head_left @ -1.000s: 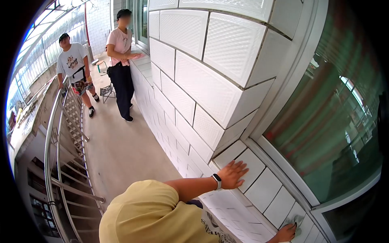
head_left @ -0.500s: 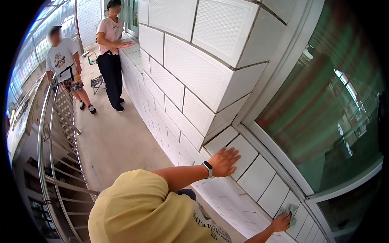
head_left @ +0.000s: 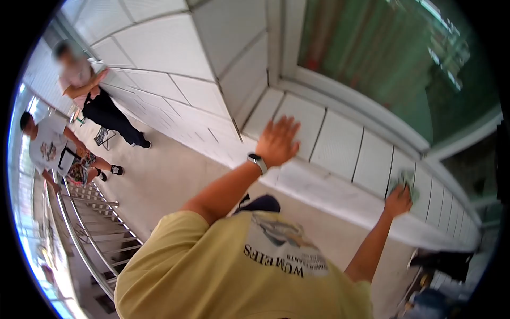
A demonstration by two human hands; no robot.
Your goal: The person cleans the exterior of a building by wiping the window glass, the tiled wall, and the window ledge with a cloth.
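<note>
My left hand (head_left: pixel 278 140), with a watch (head_left: pixel 257 162) on its wrist, lies flat with fingers spread on the white tiled sill (head_left: pixel 336 141), close to the wall corner. Farther right along the same sill, my right hand (head_left: pixel 398 201) is closed on a pale green cloth (head_left: pixel 408 183) pressed against the tiles. Part of the cloth shows beyond the fingers. Just behind the sill stands the window (head_left: pixel 366 64) in its white frame.
At the left, one person (head_left: pixel 50 146) stands by the metal railing (head_left: pixel 79 223) and another (head_left: pixel 79 80) leans at the tiled wall (head_left: pixel 164 45). A folding stool (head_left: pixel 104 137) is near them. Dark items (head_left: pixel 441 264) lie at the lower right.
The view has turned right and tilted, so both hands appear higher in it. My left hand still rests on the sill; my right hand still holds the cloth there.
</note>
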